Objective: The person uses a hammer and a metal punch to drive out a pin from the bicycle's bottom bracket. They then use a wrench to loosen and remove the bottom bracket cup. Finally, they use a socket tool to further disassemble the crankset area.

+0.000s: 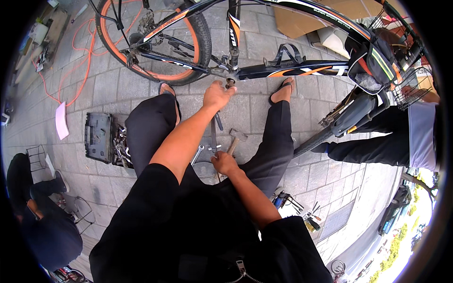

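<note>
A black bicycle frame with orange and white markings (288, 70) stands in front of me. My left hand (218, 95) reaches to its bottom bracket (230, 84), fingers closed around it; their undersides are hidden. Lower down, between my knees, my right hand (224, 162) is closed on a long dark metal bar (213, 137), which points up toward the left hand. A hammer (237, 137) with a wooden handle lies on the paving, just beyond the right hand. Left of that hand is a silver wrench (197, 153).
An opened black toolbox (100, 137) full of metal tools sits by my left leg. More tools (309, 216) lie at lower right. An orange cord (88, 66) trails at far left. People stand at right (373, 141) and sit at left (47, 226). A cardboard box (299, 21) is behind the bicycle.
</note>
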Action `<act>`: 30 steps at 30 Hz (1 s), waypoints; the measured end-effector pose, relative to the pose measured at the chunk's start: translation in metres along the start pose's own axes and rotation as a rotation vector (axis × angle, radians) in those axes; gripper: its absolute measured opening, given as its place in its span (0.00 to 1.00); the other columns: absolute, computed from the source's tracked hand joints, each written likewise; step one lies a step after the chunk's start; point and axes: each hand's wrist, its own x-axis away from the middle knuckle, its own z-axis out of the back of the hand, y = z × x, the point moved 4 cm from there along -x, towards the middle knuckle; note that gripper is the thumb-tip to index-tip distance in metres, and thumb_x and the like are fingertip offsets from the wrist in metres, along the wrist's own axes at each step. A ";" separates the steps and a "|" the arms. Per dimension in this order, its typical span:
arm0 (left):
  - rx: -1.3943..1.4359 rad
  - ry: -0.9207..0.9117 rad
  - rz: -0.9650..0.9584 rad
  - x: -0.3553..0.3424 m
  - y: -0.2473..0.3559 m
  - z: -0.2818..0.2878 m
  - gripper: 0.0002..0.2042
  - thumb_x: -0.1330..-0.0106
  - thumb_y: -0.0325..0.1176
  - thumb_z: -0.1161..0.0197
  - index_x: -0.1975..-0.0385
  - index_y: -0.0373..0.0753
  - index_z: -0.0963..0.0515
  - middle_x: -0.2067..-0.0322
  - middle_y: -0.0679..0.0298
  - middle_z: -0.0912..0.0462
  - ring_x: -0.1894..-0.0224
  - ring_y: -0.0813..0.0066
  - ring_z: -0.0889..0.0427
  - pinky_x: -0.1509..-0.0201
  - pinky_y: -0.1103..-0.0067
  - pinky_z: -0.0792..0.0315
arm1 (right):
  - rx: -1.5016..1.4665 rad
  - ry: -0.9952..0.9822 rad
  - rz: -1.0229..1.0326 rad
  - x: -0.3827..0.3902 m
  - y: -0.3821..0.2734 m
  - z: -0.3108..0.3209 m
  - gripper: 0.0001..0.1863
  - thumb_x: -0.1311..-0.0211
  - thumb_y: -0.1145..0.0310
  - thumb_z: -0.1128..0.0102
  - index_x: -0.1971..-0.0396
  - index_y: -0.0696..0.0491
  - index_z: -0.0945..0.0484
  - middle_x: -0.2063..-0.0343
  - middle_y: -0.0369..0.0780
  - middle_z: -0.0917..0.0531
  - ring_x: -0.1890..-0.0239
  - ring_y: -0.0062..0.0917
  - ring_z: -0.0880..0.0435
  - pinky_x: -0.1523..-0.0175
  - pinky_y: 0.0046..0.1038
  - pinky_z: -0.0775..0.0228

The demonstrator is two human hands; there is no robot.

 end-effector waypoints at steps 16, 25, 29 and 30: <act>0.672 -0.577 0.054 0.062 0.001 0.020 0.28 0.32 0.22 0.30 0.32 0.37 0.31 0.40 0.60 0.18 0.45 0.69 0.12 0.59 0.78 0.16 | -0.209 0.018 0.072 -0.007 -0.009 0.010 0.21 0.32 0.56 0.39 0.53 0.59 0.14 0.53 0.56 0.13 0.47 0.51 0.14 0.41 0.46 0.23; 0.468 -0.582 -0.033 0.070 0.019 0.034 0.27 0.29 0.28 0.30 0.32 0.36 0.31 0.38 0.59 0.18 0.45 0.68 0.13 0.59 0.78 0.17 | -0.178 0.045 0.043 -0.009 0.001 0.004 0.21 0.32 0.56 0.40 0.53 0.59 0.14 0.52 0.56 0.13 0.46 0.51 0.15 0.40 0.45 0.24; -0.173 -0.253 -0.213 0.047 -0.030 0.010 0.28 0.28 0.42 0.29 0.35 0.33 0.29 0.45 0.57 0.16 0.49 0.71 0.13 0.63 0.77 0.18 | -0.193 0.054 0.073 -0.012 0.005 -0.006 0.22 0.32 0.56 0.40 0.52 0.60 0.15 0.52 0.56 0.13 0.45 0.51 0.15 0.40 0.46 0.24; -0.102 -0.293 -0.116 0.038 -0.042 0.005 0.28 0.28 0.45 0.30 0.37 0.33 0.27 0.47 0.57 0.15 0.52 0.72 0.13 0.64 0.76 0.18 | -0.203 0.056 0.080 -0.015 0.008 -0.005 0.22 0.32 0.56 0.40 0.52 0.60 0.15 0.52 0.56 0.13 0.45 0.51 0.15 0.40 0.46 0.24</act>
